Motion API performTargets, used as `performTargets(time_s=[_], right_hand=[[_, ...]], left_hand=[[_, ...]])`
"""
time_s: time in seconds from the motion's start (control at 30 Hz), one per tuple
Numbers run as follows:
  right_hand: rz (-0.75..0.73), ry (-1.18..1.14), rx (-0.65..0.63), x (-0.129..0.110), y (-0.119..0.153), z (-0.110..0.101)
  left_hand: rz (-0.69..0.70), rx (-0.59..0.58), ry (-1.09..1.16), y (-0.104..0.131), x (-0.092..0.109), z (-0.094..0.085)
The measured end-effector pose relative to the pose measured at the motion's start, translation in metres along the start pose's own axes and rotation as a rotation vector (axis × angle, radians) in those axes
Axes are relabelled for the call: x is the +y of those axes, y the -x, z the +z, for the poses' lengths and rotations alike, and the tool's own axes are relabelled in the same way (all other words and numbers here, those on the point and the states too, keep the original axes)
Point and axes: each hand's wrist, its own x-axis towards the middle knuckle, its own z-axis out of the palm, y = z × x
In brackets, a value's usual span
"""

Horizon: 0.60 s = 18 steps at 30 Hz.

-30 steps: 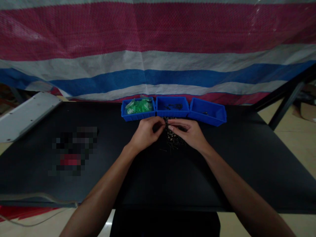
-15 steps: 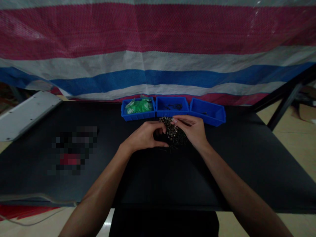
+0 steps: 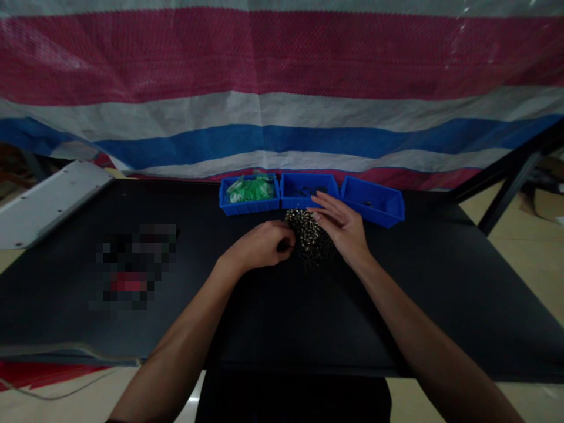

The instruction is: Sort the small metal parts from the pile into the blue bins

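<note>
Small shiny metal pieces [image 3: 308, 231] lie heaped on the black table [image 3: 440, 276]

The small pieces [image 3: 308, 231] look like shiny metal, the bins [image 3: 250, 207] smooth plastic.

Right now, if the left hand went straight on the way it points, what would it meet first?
Most likely the pile of small metal pieces, just beyond the left hand's curled fingers; whether the two touch is hard to tell.

We can read no text, number or brand on the middle blue bin [image 3: 289, 202]. Nor can we make out any on the striped sheet [image 3: 282, 59] behind it.
</note>
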Motion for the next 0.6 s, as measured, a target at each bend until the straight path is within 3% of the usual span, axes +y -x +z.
performTargets(time_s=[0.13,0.33,0.6], right_hand=[[0.010,-0.032,-0.021,-0.0014,0.0016,-0.0009],[0.007,-0.023,-0.029,-0.0036,0.0021,-0.0025],[0.013,-0.022,-0.025,-0.0060,0.0024,-0.0049]], left_hand=[[-0.066,0.036,-0.102,-0.0008,-0.0014,-0.0015],[-0.094,0.104,-0.061,-0.0016,-0.0010,-0.0017],[-0.060,0.085,-0.037,-0.0020,0.0026,0.0000]])
